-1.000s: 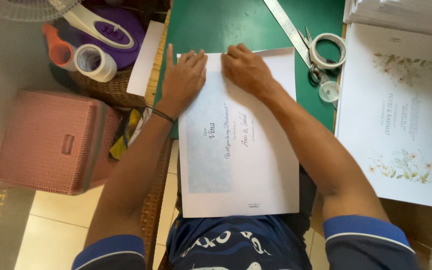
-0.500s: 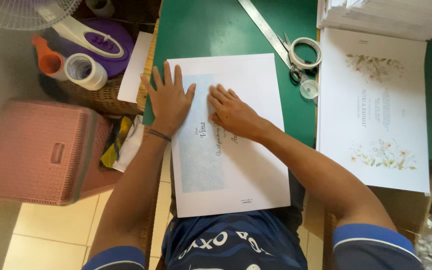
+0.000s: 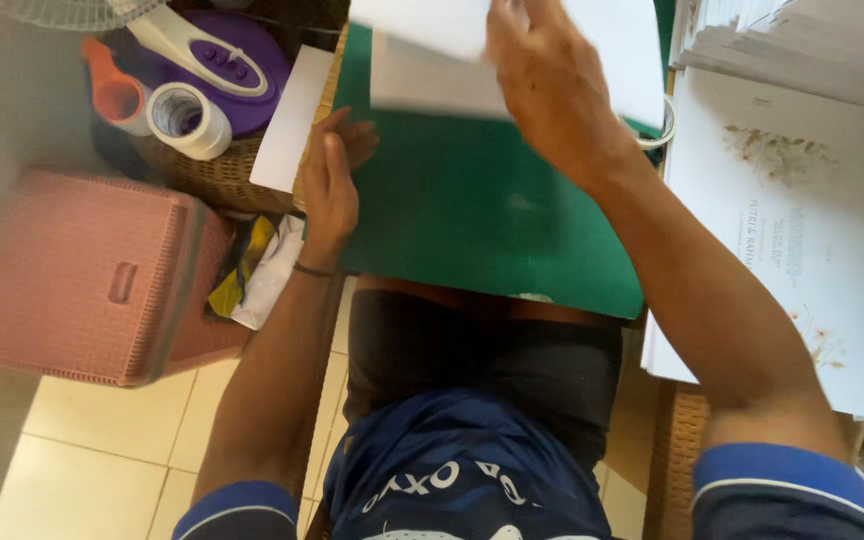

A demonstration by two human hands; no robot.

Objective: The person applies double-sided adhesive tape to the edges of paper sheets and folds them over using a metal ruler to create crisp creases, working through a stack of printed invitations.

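My right hand (image 3: 550,85) is raised at the top of the view, gripping a white sheet of paper (image 3: 432,50) that is blurred and lifted off the green mat (image 3: 482,210). My left hand (image 3: 330,180) rests flat with fingers spread on the mat's left edge, beside a small white card (image 3: 290,120). The mat in front of me is bare.
A pink plastic box (image 3: 92,275) stands on the tiled floor at left. Behind it a wicker basket (image 3: 217,180) holds a purple-and-white appliance (image 3: 222,60), a tape roll (image 3: 184,118) and an orange item (image 3: 112,90). Printed floral sheets (image 3: 782,210) and a paper stack (image 3: 802,45) lie at right.
The white sheet that lay flat under both hands has been lifted up and away by my right hand. My left hand slid to the mat's left edge. The camera tilted closer.
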